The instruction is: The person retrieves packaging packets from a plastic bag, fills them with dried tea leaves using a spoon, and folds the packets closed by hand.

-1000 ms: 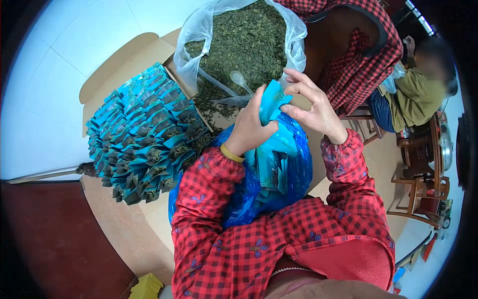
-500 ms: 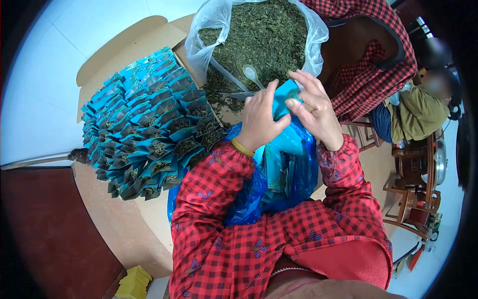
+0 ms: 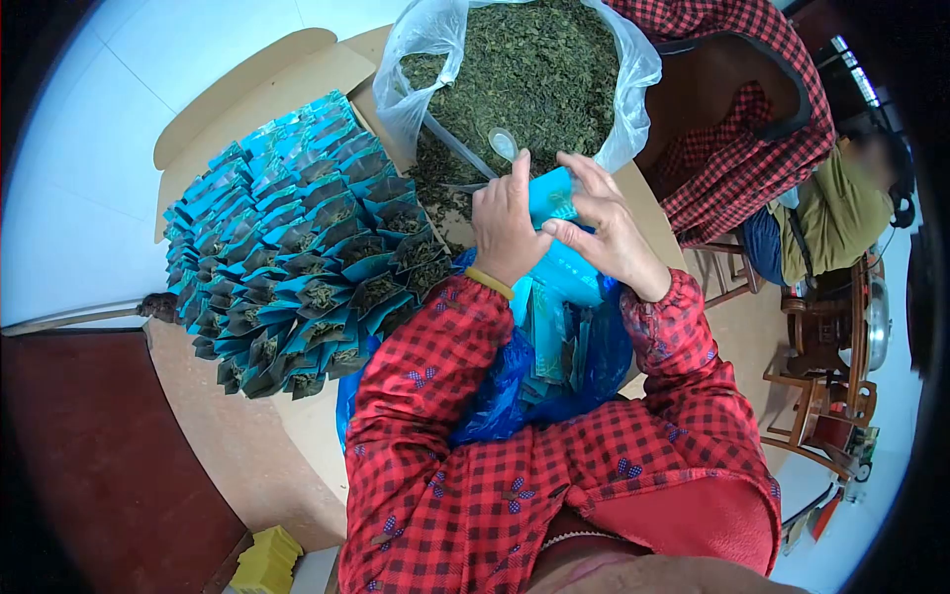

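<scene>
A teal foil packet [image 3: 551, 195] is held between my two hands, above the blue plastic bag. My left hand [image 3: 507, 230] grips its left side, thumb against the lower part. My right hand [image 3: 616, 236] holds the right side, with the thumb in front and fingers curled behind. A small white spoon [image 3: 503, 144] shows just beyond my left fingertips; whether that hand touches it is unclear. Below my hands, the blue plastic bag [image 3: 485, 396] holds several more teal packets [image 3: 546, 342]. The opening of the held packet is hard to make out.
A clear plastic bag [image 3: 633, 109] of loose dried tea leaves [image 3: 534, 74] stands beyond my hands. Rows of upright, leaf-filled teal packets [image 3: 297, 247] fill the left, beside a cardboard flap [image 3: 247, 94]. A person [image 3: 841, 218] sits at the right, near a chequered cloth [image 3: 737, 188].
The packet has tilted and shows more of its face, and my hands have shifted around it. My left hand has moved slightly left, with its index finger pointing up more.
</scene>
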Motion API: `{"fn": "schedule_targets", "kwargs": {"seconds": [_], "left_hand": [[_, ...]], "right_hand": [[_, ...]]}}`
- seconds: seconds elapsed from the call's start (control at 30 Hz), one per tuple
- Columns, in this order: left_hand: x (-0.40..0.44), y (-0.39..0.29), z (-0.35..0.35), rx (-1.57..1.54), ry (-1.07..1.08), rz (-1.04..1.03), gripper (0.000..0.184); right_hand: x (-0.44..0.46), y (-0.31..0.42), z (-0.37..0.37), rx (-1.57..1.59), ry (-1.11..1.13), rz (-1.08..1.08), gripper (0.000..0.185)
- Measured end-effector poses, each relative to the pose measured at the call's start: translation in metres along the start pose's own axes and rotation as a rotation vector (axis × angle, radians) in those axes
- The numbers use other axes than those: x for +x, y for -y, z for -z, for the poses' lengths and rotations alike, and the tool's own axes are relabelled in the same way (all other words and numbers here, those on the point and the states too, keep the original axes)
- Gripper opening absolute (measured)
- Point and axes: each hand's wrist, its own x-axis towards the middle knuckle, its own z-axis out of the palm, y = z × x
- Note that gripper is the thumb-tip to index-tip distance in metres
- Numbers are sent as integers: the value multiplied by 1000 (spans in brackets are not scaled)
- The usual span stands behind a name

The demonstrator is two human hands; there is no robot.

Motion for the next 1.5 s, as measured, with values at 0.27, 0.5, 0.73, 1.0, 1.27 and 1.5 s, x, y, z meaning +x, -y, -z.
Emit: {"fn": "schedule_targets", "kwargs": {"seconds": [0.27, 0.5, 0.73, 1.0, 1.27, 1.5], "left_hand": [[-5, 6, 0, -86, -3, 48, 91], [-4, 13, -3, -36, -52, 31, 87], [-7, 19, -6, -10, -148, -25, 82], [-9, 20, -3, -90, -130, 87, 82], [-8, 21, 0, -125, -261, 183, 84], [-5, 26, 0, -60, -276, 325, 86]], "right_hand": [[3, -2, -1, 38, 30, -30, 31], [4, -10, -11, -169, 42, -64, 30], [6, -11, -28, 398, 109, -104, 28], [11, 10, -6, -150, 113, 56, 26], [62, -43, -24, -78, 266, -416, 22], [64, -60, -58, -587, 195, -115, 24]]}}
